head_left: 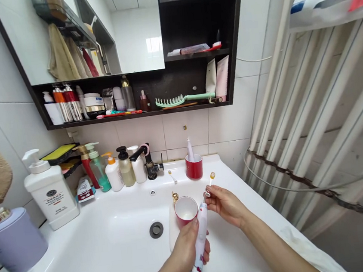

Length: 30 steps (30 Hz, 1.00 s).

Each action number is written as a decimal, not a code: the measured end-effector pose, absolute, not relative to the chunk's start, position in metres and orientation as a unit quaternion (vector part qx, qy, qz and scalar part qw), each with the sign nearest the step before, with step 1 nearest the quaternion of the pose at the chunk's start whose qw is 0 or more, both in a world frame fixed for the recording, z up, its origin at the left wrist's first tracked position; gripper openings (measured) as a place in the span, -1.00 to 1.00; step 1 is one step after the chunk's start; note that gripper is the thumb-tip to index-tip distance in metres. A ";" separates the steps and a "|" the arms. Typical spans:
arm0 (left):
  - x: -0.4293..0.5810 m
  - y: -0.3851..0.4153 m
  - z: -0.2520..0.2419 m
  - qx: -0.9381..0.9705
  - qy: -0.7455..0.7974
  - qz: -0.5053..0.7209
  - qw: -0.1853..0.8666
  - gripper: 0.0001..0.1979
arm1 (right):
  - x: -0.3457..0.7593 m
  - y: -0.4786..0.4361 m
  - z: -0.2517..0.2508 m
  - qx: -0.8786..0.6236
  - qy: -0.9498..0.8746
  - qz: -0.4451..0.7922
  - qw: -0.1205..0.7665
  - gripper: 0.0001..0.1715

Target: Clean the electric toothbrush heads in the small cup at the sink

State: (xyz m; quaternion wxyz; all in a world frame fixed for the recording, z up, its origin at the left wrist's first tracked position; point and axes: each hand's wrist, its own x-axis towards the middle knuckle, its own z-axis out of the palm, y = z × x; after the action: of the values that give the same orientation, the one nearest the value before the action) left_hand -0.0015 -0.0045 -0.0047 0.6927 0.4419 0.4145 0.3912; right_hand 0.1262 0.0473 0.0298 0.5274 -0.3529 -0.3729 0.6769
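Observation:
My left hand (187, 245) is wrapped round the pale, cartoon-printed handle of an electric toothbrush (201, 233), which points up over the sink. Just beyond the handle's tip, my right hand (224, 203) pinches a small brush head (212, 176) with a yellowish top. A small ring-like part shows at its fingertips by the metal shaft. Beside my left hand, a red cup with a white inside (186, 208) stands near a small gold object (175, 197). On the sink's back ledge lies another small brush head (173, 177).
At the back, a red cup (194, 169) holds a pale toothbrush, right of the black faucet (150, 167). Pump bottles (125, 168) line the left ledge. A dark mirror cabinet (108, 120) hangs above. White pipes (295, 111) stand on the right.

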 end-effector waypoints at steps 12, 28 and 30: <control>0.000 -0.007 0.001 0.432 0.437 0.389 0.686 -0.50 | 0.122 0.045 0.027 -0.354 -0.407 0.646 0.541 -0.80; 0.001 -0.006 -0.002 0.393 0.399 0.385 0.733 -0.49 | 0.116 0.043 0.023 -0.354 -0.449 0.624 0.533 -0.80; 0.000 -0.004 -0.002 0.392 0.394 0.375 0.742 -0.48 | 0.115 0.042 0.024 -0.360 -0.455 0.620 0.529 -0.79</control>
State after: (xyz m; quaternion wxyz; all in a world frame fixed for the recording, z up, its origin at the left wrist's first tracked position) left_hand -0.0004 -0.0041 -0.0020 0.7419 0.3919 0.3944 0.3747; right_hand 0.1153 0.0416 0.0238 0.5292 -0.3595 -0.4546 0.6198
